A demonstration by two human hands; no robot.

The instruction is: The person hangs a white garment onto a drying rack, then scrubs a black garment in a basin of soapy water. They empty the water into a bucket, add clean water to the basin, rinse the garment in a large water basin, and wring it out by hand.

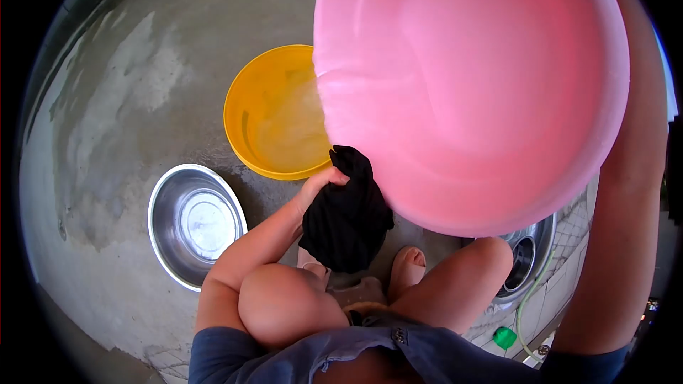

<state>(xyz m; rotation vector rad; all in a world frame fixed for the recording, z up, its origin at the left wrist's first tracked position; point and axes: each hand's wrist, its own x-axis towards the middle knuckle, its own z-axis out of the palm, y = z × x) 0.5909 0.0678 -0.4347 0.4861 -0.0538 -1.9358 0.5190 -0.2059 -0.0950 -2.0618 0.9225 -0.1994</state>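
My left hand (329, 179) is closed on a bunched black cloth (348, 220), which hangs between my knees. The hand is close beside the lower left rim of a large pink basin (469, 64); whether it also touches that rim I cannot tell. The pink basin is raised and tilted left, with water at its lip over a yellow basin (249, 135). Cloudy water lies in the yellow basin. My right arm reaches up along the pink basin's right side, and my right hand is hidden from view.
A shiny metal basin (162, 238) stands on the wet concrete floor (121, 135) at left. Another metal basin (546, 242), with dark items inside, is by my right knee. Near it are a pale green hose (523, 313) and a green object (504, 338).
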